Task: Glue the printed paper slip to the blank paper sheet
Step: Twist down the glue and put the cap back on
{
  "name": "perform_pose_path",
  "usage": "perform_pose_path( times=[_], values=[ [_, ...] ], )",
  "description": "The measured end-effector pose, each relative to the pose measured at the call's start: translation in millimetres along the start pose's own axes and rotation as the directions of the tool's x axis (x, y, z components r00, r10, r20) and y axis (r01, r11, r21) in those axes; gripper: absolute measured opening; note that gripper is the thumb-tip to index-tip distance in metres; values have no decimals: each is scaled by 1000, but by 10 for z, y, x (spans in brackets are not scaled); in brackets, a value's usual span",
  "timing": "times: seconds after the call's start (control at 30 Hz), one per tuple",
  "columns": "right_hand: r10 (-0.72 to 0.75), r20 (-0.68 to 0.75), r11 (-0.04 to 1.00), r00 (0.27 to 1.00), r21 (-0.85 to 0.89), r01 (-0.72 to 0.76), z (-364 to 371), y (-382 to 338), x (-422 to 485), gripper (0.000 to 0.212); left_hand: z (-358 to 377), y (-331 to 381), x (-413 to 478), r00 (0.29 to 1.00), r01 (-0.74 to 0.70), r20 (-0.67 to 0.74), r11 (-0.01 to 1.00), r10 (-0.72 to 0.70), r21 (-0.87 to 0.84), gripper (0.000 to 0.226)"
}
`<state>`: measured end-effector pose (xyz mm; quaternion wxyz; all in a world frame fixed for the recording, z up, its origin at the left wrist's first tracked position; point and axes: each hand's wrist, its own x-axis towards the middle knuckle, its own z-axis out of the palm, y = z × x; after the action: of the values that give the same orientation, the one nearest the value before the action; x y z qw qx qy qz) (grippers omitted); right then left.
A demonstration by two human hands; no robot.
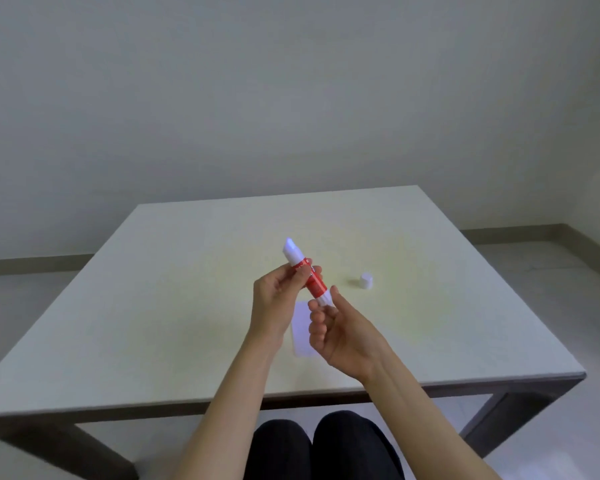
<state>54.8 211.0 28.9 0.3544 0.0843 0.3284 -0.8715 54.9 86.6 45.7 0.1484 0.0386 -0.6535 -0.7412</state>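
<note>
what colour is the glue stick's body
Red, with white ends, on the glue stick; seen in the head view.

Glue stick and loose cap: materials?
Glue stick: likely plastic tube, glossy red label; exposed tip looks waxy, translucent white. Cap: likely moulded plastic, plain matte white. Left hand holds the body, right hand the base.

Both forearms [413,403] are bare, no sleeves, watch or rings showing on the hands [274,299]; dark black trousers [326,445] cover the knees.
</note>
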Motion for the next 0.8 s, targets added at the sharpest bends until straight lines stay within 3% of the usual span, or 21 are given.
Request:
perform_pose_path(
  times=[0.1,0.13,0.17,0.2,0.23,0.27,0.3,0.33,0.37,0.4,0.43,0.47,0.5,0.53,0.63,0.7,0.73,0.77,0.8],
  values=[
    [-118,58,984,991,-128,125,12,-11,-36,33,-9,56,-28,999,-28,-30,999,28,22,17],
    [-239,56,935,970,-255,245,7,17,-36,26,-10,64,-37,998,-30,-48,999,32,35,17],
    [-402,60,815,913,-432,387,-3,67,-39,19,-3,71,-46,997,-28,-66,999,30,45,17],
    [-573,83,597,815,-639,485,-29,130,-42,12,9,73,-57,997,-19,-77,999,22,46,16],
    [-720,136,306,681,-818,487,-67,197,-35,7,22,79,-77,997,-10,-79,999,13,40,15],
    [-802,213,54,557,-905,423,-115,254,-19,5,41,83,-95,997,-8,-72,999,11,41,14],
    [-840,267,-96,473,-930,354,-153,275,-2,7,56,81,-113,998,-17,-59,998,21,55,14],
    [-853,262,-117,452,-939,324,-187,259,8,12,70,79,-126,998,-30,-48,997,34,77,14],
    [-832,189,6,522,-937,349,-201,218,-1,21,75,78,-137,998,-36,-40,995,40,94,15],
    [-743,85,237,664,-894,380,-183,150,-25,37,67,85,-140,999,-33,-40,995,37,97,16],
    [-544,15,528,839,-770,357,-144,70,-45,56,52,93,-135,999,-24,-42,996,28,91,15],
    [-306,5,759,952,-603,247,-129,7,-56,69,36,98,-130,999,-12,-40,996,15,84,14],
    [-118,27,901,993,-418,118,-116,-42,-71,75,23,103,-126,1000,-3,-31,996,5,84,13],
    [-30,52,960,998,-276,43,-128,-77,-63,72,13,110,-129,1000,-2,-21,996,4,91,12],
    [-21,28,995,999,-92,24,-95,-62,-46,40,10,111,-134,1000,-16,-21,994,18,111,13],
    [-204,46,967,978,-149,208,-96,3,-28,24,6,95,-136,999,-20,-44,992,26,127,14],
    [-400,60,858,914,-325,397,-134,59,-7,17,8,83,-141,998,-12,-56,991,20,131,15],
    [-617,95,603,781,-580,547,-160,126,0,13,8,68,-155,998,3,-63,992,5,125,15],
    [-774,200,233,601,-792,564,-203,197,25,12,12,52,-167,998,17,-65,993,-9,114,16]
  ],
)
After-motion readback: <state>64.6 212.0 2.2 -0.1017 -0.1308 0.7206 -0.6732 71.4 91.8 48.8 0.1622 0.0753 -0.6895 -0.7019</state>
